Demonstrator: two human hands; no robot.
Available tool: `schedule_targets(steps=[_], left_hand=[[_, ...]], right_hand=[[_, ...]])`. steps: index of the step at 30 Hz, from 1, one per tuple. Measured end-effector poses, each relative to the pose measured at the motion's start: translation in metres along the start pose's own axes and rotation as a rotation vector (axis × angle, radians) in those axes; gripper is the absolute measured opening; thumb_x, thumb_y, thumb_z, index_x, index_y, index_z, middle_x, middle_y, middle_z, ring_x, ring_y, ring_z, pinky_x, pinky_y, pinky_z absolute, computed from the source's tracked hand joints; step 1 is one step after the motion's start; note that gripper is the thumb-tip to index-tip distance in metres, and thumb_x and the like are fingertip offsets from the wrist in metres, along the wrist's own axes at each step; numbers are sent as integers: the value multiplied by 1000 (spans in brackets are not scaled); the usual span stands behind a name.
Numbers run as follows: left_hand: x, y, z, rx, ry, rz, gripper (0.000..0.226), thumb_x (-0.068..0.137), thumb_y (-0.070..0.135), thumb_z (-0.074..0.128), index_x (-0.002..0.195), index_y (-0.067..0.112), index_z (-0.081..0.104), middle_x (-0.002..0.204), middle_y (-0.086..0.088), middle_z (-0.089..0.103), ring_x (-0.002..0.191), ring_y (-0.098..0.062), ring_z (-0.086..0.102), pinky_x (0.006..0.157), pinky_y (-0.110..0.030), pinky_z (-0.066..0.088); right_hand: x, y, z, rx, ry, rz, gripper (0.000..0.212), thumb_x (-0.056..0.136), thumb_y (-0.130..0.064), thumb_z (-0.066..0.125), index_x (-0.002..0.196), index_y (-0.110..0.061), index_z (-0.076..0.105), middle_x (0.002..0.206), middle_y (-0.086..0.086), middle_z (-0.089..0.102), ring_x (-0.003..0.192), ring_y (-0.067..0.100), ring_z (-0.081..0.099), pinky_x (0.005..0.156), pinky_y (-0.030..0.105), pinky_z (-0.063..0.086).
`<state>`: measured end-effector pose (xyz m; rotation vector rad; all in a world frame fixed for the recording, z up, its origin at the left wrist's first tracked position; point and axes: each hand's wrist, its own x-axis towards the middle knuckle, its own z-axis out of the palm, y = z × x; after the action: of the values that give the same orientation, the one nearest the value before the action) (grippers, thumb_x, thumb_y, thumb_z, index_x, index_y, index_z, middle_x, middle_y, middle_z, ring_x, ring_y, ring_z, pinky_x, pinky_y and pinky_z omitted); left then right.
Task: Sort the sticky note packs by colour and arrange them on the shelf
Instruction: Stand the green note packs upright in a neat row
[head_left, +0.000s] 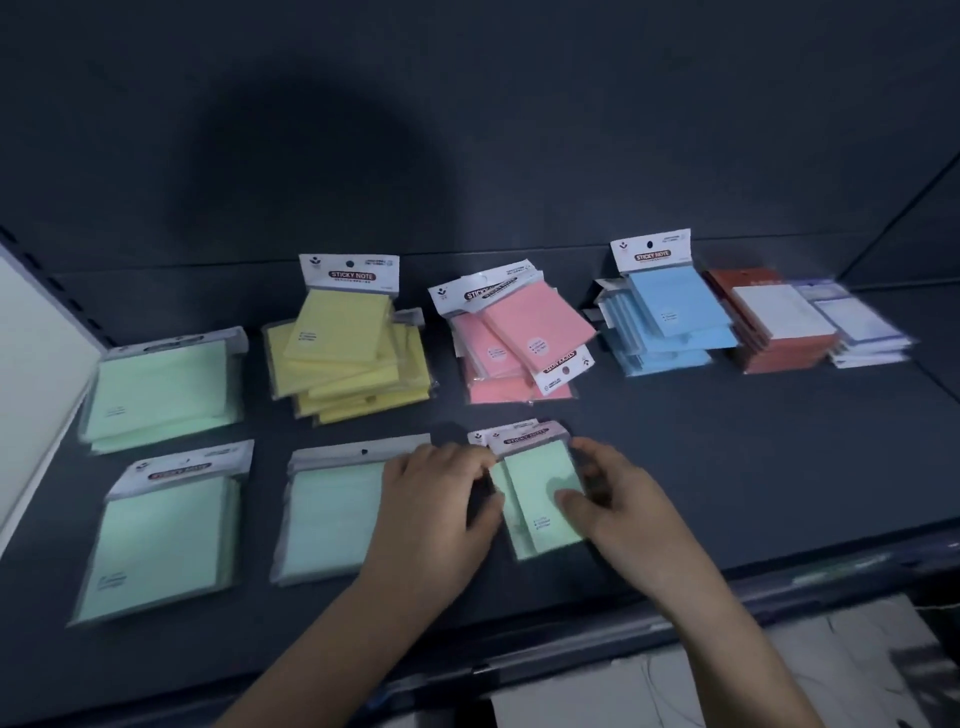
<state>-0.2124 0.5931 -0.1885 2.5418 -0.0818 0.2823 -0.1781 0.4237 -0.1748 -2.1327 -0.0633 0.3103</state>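
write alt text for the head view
A person's left hand and right hand hold a stack of pale green plastic-wrapped sticky note packs at the front of a dark shelf. Behind lie a yellow stack, pink stack and blue stack.

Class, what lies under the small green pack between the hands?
A second green pack shows at its left, under the top green pack. The left hand and right hand hide anything more.

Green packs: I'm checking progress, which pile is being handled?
The narrow pile at front centre, between left hand and right hand; three larger green piles lie leftward.
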Motion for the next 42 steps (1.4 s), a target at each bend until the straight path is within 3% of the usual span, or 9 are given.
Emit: schedule_targets(steps=[5, 13, 20, 24, 27, 29, 32, 36, 42], left_hand=[[-9, 7, 1, -81, 50, -38, 25, 86, 29, 60, 110, 25, 58, 100, 10, 62, 100, -12, 52, 86, -22, 25], [-11, -14, -24, -47, 80, -61, 21, 83, 26, 62, 104, 22, 62, 104, 11, 62, 103, -15, 54, 86, -23, 24], [-16, -84, -94, -54, 320, -275, 19, 79, 20, 61, 96, 14, 67, 99, 3, 67, 97, -25, 57, 88, -42, 43], [-26, -139, -125, 78, 417, -554, 37, 81, 15, 66, 116, 12, 57, 123, -6, 56, 116, -31, 46, 92, -42, 37], [-34, -170, -141, 1, 343, -662, 36, 80, 15, 63, 114, 13, 53, 111, -5, 59, 105, -28, 53, 78, -37, 42], [-38, -179, -144, -183, 303, -604, 34, 82, 8, 60, 114, 17, 53, 104, 3, 62, 93, -15, 59, 74, -27, 43], [-43, -184, -144, -294, 283, -573, 39, 87, 8, 59, 122, 22, 51, 99, 20, 59, 84, 7, 55, 67, -3, 38], [-45, -187, -143, -431, 321, -672, 50, 88, 16, 60, 136, 17, 45, 122, 7, 58, 110, -11, 55, 90, -24, 42], [-53, -179, -148, -850, 655, -763, 12, 84, 26, 67, 89, 15, 68, 93, -7, 71, 85, -22, 66, 82, -39, 53]], right_hand=[[1, -7, 2, -277, -44, -122, 31, 87, -24, 59, 118, -24, 56, 85, -11, 57, 78, 6, 53, 59, 15, 34], [7, -35, 14, -598, 221, -281, 39, 86, -22, 59, 123, -12, 55, 111, 3, 53, 100, 25, 53, 74, 30, 40], [24, -96, 74, -129, -17, -581, 21, 86, -5, 60, 102, -14, 68, 88, -5, 64, 78, 6, 58, 70, 17, 43], [33, -130, 136, 233, -382, -369, 29, 90, -6, 55, 118, -14, 60, 103, -12, 63, 96, 1, 59, 78, 3, 43], [43, -148, 181, 139, -556, -340, 42, 92, -16, 54, 133, -22, 46, 107, -29, 54, 104, -7, 48, 84, -1, 36], [48, -158, 203, 104, -528, -320, 38, 90, -18, 54, 127, -26, 48, 117, -13, 59, 106, 4, 54, 89, 14, 42], [53, -166, 221, 175, -428, -238, 28, 87, -14, 52, 114, -25, 52, 111, -4, 63, 96, 9, 59, 76, 10, 46], [55, -165, 228, 323, -365, -97, 47, 88, -12, 53, 134, -16, 47, 133, 0, 54, 123, 15, 50, 105, 36, 42], [42, -163, 222, 666, -215, -10, 21, 87, -9, 62, 107, -13, 64, 109, 3, 65, 101, 17, 61, 94, 32, 50]])
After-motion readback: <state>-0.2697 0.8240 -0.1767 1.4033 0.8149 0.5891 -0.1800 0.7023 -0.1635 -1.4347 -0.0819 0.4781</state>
